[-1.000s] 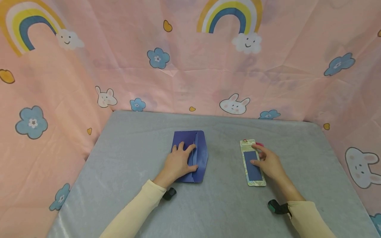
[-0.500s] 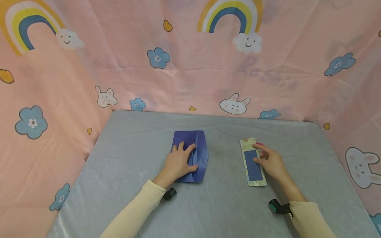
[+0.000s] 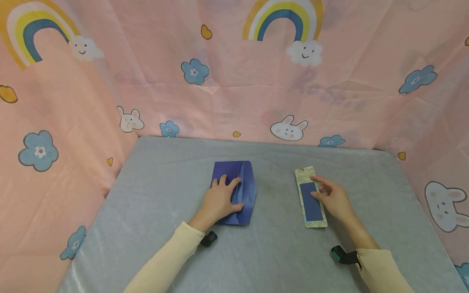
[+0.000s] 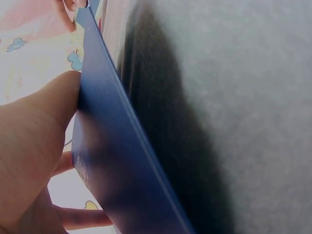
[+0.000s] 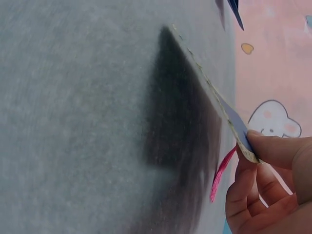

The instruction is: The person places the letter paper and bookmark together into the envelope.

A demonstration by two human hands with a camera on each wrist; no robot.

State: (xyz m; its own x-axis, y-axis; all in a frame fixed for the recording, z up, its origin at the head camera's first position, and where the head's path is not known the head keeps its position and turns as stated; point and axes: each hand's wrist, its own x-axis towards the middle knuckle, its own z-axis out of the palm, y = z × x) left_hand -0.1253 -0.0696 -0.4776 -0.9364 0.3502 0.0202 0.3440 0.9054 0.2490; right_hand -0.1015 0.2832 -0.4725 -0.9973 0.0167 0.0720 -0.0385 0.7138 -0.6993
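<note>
Pinching the bookmark-ish card (image 3: pixel 311 203) by its long side, the right hand (image 3: pixel 334 200) has it tilted over the worktop (image 3: pixel 161 183), toward the right edge, thumb on top, fingers underneath, probably so most of its face isn't covered. Pink tassel (image 5: pixel 222 173) dangles below. The left hand (image 3: pixel 218 200) is spread over the purple-blue envelope (image 3: pixel 237 195), just left of the worktop's middle, I guess to stop it sliding. Flap (image 3: pixel 250 191) points at the right edge.

To me the envelope (image 3: pixel 247 191) looks like smooth matt paper, my bookmark (image 3: pixel 311 204) like card with a silky thread tassel (image 5: pixel 223 173), the counter (image 3: pixel 275 248) velvety cloth, the backdrop (image 3: pixel 227 101) creased fabric
</note>
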